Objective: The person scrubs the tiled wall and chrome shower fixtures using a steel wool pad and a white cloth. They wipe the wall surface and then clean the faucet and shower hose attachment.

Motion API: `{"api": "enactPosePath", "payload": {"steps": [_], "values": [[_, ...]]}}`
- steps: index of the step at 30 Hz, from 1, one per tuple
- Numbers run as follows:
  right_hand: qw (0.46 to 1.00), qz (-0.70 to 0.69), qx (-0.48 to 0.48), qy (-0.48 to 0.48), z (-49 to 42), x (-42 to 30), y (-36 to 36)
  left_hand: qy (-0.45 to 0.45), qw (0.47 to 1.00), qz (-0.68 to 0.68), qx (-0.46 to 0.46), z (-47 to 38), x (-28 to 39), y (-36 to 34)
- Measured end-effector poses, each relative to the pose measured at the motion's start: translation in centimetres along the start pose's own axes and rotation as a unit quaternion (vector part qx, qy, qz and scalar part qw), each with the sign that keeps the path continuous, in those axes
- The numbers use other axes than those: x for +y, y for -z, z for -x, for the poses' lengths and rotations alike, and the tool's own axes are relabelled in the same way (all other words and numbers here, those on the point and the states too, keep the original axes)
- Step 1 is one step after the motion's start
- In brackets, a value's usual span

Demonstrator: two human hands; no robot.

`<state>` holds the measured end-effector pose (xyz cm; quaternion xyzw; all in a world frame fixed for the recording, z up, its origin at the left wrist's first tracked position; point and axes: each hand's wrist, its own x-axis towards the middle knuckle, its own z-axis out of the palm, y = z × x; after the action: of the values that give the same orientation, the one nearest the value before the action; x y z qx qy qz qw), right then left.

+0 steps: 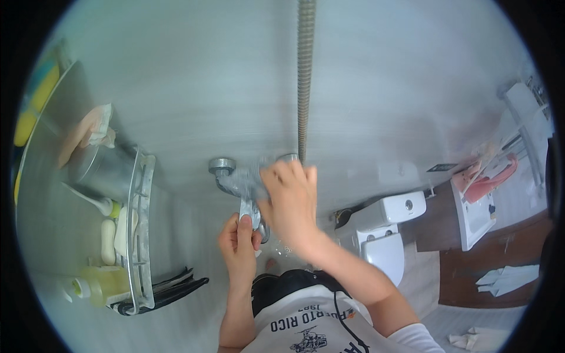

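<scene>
A chrome shower mixer tap [229, 187] is fixed to the grey wall in front of me, with a ribbed metal shower hose [305, 79] rising at its right. My left hand [240, 240] pinches the tap's pale metal lever handle [248, 212] between thumb and fingers. At the right end of the tap body, my right hand [289, 192] has its fingers curled over the fitting near the hose's lower end; motion blur hides exactly what it touches. The tap's middle is blurred too.
A metal corner shelf [143, 229] at left holds soap, a brush and a bottle of yellow liquid [103, 284]. To the right stand a white toilet [384, 251] and a washbasin [479, 220] with a pink item on it. Cloths lie at the far right.
</scene>
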<state>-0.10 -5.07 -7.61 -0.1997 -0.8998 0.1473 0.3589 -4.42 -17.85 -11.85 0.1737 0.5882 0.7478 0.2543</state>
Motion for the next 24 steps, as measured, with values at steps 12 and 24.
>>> {"api": "enactPosePath", "payload": {"steps": [12, 24], "values": [[0.959, -0.251, -0.125, -0.039, 6.9, -8.0, -1.2, 0.050, 0.954, 0.295, 0.025, 4.3, -3.0, 8.9], [0.974, -0.192, 0.044, -0.117, 5.2, -2.7, 1.9, -0.223, 0.905, -0.300, 0.204, -7.6, -2.9, 4.6]]}}
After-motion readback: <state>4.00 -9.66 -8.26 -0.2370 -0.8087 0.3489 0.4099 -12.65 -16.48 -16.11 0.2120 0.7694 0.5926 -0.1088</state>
